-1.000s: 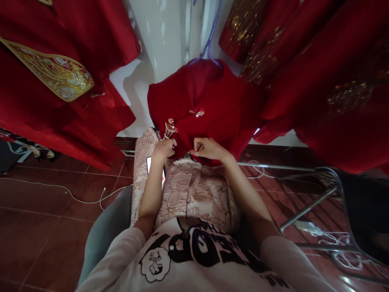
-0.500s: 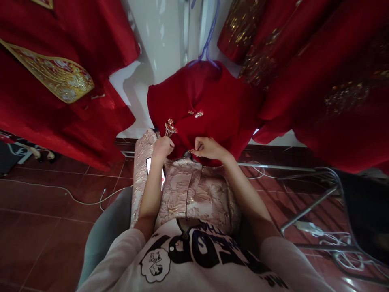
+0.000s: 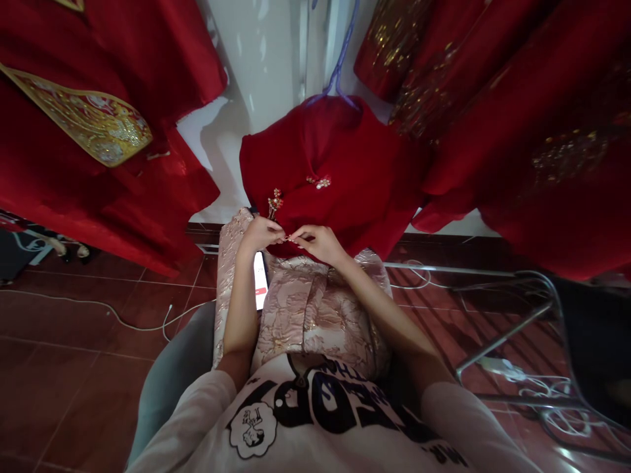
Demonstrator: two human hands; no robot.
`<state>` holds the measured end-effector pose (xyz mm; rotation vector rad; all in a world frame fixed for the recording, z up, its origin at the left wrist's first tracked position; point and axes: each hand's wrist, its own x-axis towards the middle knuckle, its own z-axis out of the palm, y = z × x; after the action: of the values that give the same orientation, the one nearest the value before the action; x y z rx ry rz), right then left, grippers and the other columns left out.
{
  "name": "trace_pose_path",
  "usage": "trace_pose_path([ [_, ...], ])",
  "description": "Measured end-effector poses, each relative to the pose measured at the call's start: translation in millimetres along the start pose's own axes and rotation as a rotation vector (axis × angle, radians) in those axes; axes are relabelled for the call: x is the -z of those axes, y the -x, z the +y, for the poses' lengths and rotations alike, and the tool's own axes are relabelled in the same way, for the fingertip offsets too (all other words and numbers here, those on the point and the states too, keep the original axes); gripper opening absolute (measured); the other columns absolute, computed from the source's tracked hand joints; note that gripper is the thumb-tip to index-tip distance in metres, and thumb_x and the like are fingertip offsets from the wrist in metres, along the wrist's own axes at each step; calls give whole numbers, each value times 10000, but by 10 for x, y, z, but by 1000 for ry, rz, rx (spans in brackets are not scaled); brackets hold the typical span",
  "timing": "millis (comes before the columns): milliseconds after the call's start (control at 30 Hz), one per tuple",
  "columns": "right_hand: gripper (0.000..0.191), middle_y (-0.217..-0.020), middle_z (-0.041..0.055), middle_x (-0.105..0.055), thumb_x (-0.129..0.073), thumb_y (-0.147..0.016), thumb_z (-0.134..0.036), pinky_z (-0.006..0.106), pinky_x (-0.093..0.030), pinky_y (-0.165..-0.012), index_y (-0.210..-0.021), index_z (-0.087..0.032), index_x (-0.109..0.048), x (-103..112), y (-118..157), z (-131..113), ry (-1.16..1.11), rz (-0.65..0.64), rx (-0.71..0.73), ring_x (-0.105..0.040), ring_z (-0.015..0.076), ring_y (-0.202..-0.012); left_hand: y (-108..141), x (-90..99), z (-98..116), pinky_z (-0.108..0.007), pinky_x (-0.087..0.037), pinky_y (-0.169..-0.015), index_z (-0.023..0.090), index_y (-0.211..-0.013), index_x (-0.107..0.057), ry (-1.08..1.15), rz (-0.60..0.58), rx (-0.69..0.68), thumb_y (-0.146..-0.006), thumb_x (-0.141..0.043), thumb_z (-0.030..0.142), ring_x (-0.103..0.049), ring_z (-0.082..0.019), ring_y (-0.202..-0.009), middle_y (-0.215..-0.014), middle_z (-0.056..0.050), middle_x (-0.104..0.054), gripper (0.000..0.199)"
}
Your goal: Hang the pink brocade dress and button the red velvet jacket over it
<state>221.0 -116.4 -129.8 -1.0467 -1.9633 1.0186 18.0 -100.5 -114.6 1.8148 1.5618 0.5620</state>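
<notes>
Head view: small shiny piece (image 3: 288,238) held before red garment (image 3: 355,154)

At frame centre, the piece is pinched by the fingertips of the left hand (image 3: 262,234) and right hand (image 3: 320,244). The garment is hung at upper centre; a beaded ornament (image 3: 275,199) is seen above the left hand.

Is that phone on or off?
On: the phone has a screen glowing bright white, with a red patch on it.
</notes>
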Motion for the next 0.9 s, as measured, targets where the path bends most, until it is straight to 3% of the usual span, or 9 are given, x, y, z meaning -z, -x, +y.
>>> trace_pose_path([
  [100,225,-1133,50,-790,-601,-903,-113,334,-613,-950,-1002,-200,-784,-34,12,25,36,-5,3,-759,182,-1032,24,25,43,-267,-590,-733,118,-870,-820,138,-25,55,-833,-603,127,-743,-157,-732,-782,-67,-793,220],
  [233,274,-1221,96,-756,-609,-913,-133,340,-648,-893,-1124,-169,-780,-24,24,32,41,-32,7,-752,208,-1063,41,57,70,-267,-565,-752,93,-902,-817,118,-21,32,-775,-665,120,-718,-159,-767,-849,-76,-799,200],
  [400,268,-1225,106,-745,-610,-935,-182,328,-665,-844,-1143,-160,-777,-20,33,26,27,-59,30,-748,204,-1047,36,58,69,-222,-510,-649,115,-898,-819,70,-21,42,-741,-706,136,-664,-138,-700,-780,-25,-779,195],
  [600,264,-1230,99,-742,-602,-954,-222,369,-660,-885,-1149,-189,-777,-31,37,63,45,-61,54,-740,206,-1056,-9,6,27,-212,-496,-634,129,-842,-819,21,20,29,-721,-688,109,-671,-137,-685,-766,-22,-779,179],
  [900,289,-1278,113,-735,-635,-948,-210,419,-608,-1012,-1201,-173,-768,25,38,20,112,-141,41,-735,235,-1126,25,51,14,-281,-535,-798,154,-881,-786,-207,15,0,-812,-668,116,-709,-187,-841,-921,-67,-787,142],
])
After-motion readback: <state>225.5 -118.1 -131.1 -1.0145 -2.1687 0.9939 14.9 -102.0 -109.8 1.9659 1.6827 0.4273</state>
